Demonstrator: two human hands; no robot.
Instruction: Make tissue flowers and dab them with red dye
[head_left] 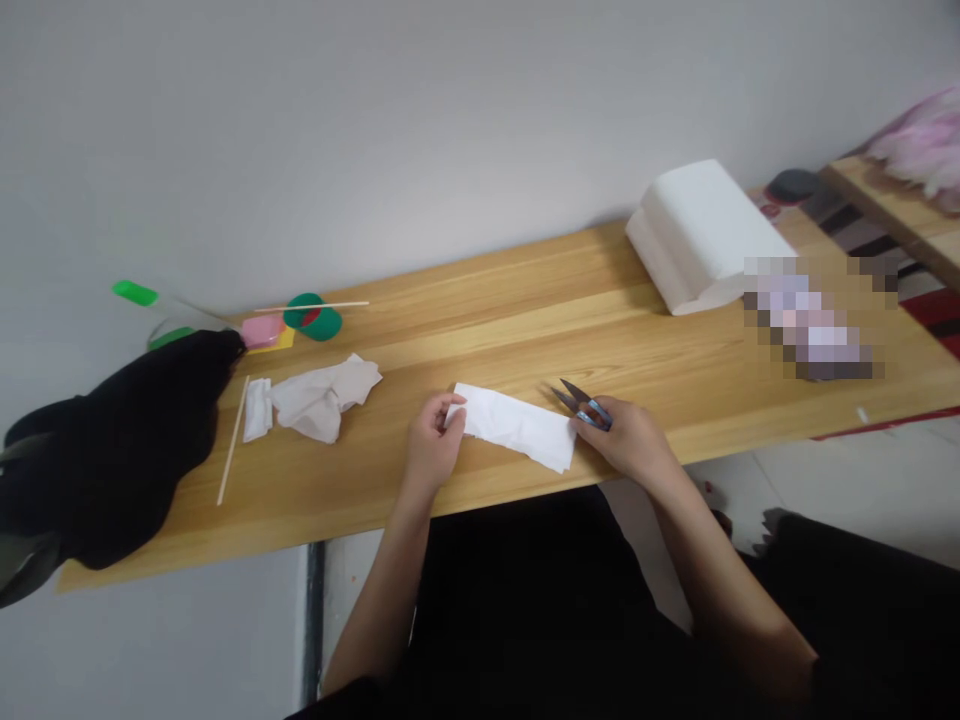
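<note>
A folded strip of white tissue paper point(514, 425) lies slanted over the front part of the wooden table. My left hand point(436, 437) pinches its left end between thumb and fingers. In my right hand point(628, 435) is a pair of scissors point(579, 402) with blue-tinted handles, the slightly parted blades pointing up and left. The right fingertips come close to the strip's right end; whether they touch it I cannot tell. Left of my hands lie a crumpled tissue point(326, 398) and a small folded tissue piece point(258, 409).
A stack of white paper towels point(709, 235) stands at the back right, beside a blurred-out item point(810, 325). Thin wooden sticks point(233, 440), a green tape roll point(315, 318), a pink block point(262, 331) and a black cloth item point(127, 440) lie on the left.
</note>
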